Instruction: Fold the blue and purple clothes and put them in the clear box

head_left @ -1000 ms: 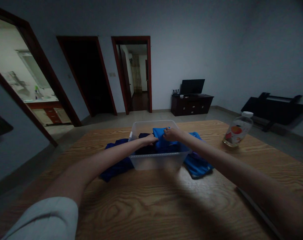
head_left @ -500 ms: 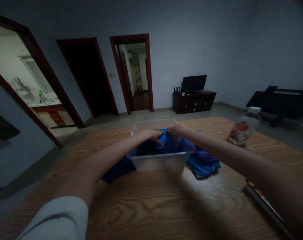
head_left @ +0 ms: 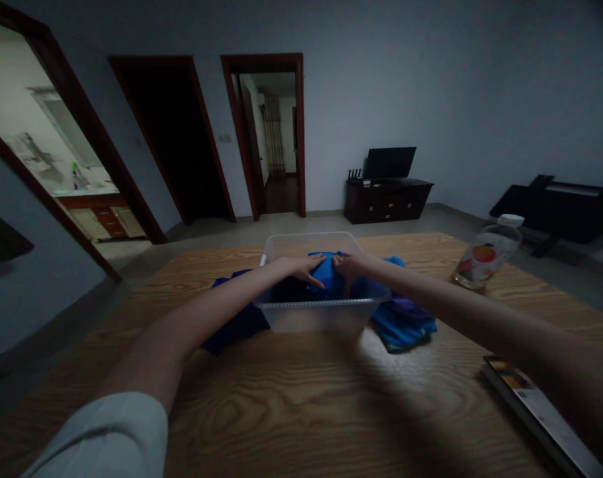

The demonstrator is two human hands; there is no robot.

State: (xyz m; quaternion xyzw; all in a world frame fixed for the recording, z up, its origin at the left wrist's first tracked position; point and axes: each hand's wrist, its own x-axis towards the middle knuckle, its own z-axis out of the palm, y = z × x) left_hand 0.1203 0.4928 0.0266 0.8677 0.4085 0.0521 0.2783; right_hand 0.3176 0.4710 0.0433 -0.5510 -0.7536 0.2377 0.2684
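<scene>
My left hand (head_left: 304,267): fingers flat on bright blue folded cloth (head_left: 326,275).
My right hand (head_left: 347,264): pinching same cloth.
Container: clear plastic rectangular bin (head_left: 321,312).

The near wall of the clear plastic bin (head_left: 326,313) is frosted and dims the lower part of the blue cloth (head_left: 326,273) inside it. The left hand (head_left: 306,267) and right hand (head_left: 345,264) cover the top of that cloth, and their fingertips are too dark to separate. The dark blue cloth (head_left: 234,325) runs behind the bin. The flat printed item (head_left: 540,415) is cut off by the bottom edge. The bottle (head_left: 485,259) label is too small to read.
</scene>
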